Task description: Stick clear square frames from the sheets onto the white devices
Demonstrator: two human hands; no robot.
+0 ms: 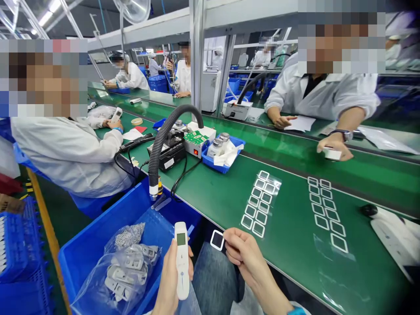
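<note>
In the head view, a blue bin (95, 227) stands on our left. Just right of it, our left hand (169, 271) wraps its fingers around a white handheld device (182, 262), screen facing us. Farther right of the bin, our right hand (241, 245) pinches a white square frame (213, 238) at one edge between its fingertips. Right of the bin, the green bench (203, 192) bears two sheets of similar frames (260, 203). Inside the bin lie clear bags of white parts (123, 280); a black ribbed hose (156, 153) bends down at its far end.
</note>
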